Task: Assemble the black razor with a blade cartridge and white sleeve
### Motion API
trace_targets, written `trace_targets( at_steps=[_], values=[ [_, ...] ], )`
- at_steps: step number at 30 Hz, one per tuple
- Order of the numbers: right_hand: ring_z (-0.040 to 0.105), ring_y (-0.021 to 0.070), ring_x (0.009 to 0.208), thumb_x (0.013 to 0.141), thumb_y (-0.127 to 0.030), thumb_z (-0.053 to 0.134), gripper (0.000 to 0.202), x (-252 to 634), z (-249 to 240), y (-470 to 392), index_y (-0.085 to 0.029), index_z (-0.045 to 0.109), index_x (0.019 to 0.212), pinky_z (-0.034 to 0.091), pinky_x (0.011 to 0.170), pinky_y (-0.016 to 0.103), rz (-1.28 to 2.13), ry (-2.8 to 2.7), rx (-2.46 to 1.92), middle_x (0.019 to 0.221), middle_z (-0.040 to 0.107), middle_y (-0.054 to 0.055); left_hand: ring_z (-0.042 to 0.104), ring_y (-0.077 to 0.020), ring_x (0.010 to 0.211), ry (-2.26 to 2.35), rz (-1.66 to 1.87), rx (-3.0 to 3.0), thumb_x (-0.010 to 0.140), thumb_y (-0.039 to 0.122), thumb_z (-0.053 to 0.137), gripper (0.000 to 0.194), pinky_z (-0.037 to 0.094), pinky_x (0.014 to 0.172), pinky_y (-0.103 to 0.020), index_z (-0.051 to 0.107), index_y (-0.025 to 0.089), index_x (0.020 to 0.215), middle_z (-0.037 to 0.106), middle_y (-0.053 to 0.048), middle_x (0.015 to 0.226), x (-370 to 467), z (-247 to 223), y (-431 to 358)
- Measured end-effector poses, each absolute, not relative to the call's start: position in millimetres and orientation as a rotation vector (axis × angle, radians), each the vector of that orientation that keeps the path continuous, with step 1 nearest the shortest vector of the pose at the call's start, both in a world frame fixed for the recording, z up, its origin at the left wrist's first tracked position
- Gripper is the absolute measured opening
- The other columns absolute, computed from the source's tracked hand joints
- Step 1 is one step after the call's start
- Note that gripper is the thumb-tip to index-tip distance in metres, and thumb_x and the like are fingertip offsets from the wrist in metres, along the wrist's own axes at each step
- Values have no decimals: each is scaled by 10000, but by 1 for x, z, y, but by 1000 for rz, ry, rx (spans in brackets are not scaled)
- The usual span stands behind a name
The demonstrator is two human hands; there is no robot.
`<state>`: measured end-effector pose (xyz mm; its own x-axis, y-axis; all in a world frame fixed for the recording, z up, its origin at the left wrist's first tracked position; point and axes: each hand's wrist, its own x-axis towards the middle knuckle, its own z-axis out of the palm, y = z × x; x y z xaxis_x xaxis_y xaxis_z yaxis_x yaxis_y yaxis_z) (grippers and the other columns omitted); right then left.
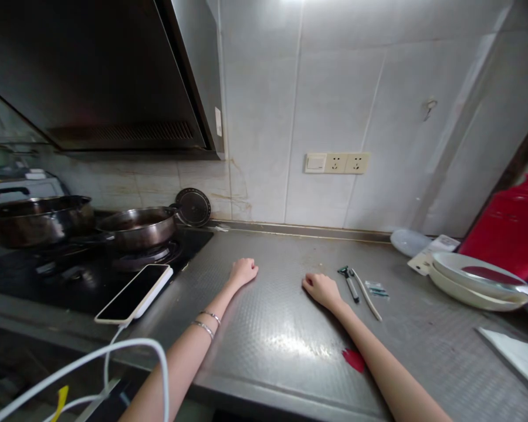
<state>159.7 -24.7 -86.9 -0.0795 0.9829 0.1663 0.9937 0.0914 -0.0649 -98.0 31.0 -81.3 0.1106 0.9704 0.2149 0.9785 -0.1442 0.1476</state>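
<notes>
My left hand rests on the metal counter, its fingers curled into a fist, with two silver bracelets on that wrist. To its right, my right hand also lies closed on the counter, and nothing shows in either fist. Just right of my right hand are a razor, a thin whitish curved strip and a small clear packet with green pieces. A red piece lies beside my right forearm.
A phone with a white cable sits at the cooktop's edge. Pans stand on the cooktop under a range hood. At the right are stacked bowls, a red container and a white flat item.
</notes>
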Motion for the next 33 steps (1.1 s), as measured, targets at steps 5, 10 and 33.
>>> trace_targets(
  at_steps=[5, 10, 33],
  values=[
    [622, 186, 752, 865, -356, 332, 337, 160, -85, -25, -199, 618, 780, 334, 578, 231, -85, -2197, -2011, 806, 678, 76, 615, -195, 799, -2050, -394, -2305, 799, 304, 422, 245, 408, 676, -265, 647, 209, 783, 679, -71, 839, -97, -80, 31],
    [622, 189, 791, 870, -350, 329, 349, 161, -82, -25, -188, 626, 785, 340, 591, 232, -21, -2213, -2011, 833, 680, 87, 613, -196, 821, -2088, -375, -2306, 801, 307, 424, 242, 407, 682, -269, 647, 215, 777, 681, -66, 856, -95, -75, 28],
    [636, 214, 804, 852, -336, 357, 323, 161, -73, -24, -184, 629, 770, 348, 577, 235, 80, -2241, -2000, 837, 682, 94, 613, -182, 770, -2002, -326, -2413, 807, 289, 414, 215, 379, 635, -247, 605, 215, 739, 671, -39, 794, -102, -74, 33]
  ],
)
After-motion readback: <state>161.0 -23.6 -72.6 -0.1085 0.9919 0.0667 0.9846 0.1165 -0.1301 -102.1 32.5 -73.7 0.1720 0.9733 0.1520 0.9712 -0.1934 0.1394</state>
